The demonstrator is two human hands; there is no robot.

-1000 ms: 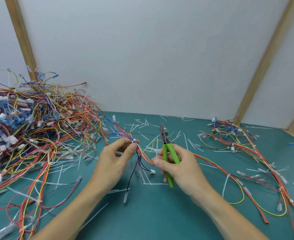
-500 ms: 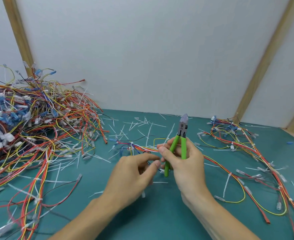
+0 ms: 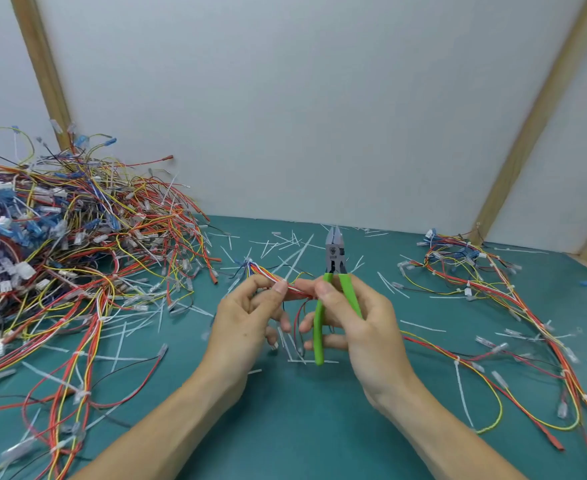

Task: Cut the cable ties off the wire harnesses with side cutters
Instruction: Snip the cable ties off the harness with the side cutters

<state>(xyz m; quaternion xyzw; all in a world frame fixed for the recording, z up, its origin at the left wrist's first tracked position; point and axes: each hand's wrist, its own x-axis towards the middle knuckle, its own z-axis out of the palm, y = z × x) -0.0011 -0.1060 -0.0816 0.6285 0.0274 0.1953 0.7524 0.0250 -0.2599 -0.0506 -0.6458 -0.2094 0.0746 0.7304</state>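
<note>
The thin bundle of red, yellow, white and blue wires (image 3: 267,273) is raised above the teal mat (image 3: 285,427), spanning both hands. The left hand (image 3: 247,317) pinches it between thumb and forefinger. The right hand (image 3: 357,323) pinches the adjacent section and grips the green-handled side cutters (image 3: 333,292), nose upward, above the bundle. White cut tie offcuts (image 3: 285,244) lie behind.

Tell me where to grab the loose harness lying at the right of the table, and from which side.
Judging by how it lies, take the loose harness on a straight bundled run beside a white tie, coming from above: the wires lie flat on the mat, and the connector ends look tangled.
</note>
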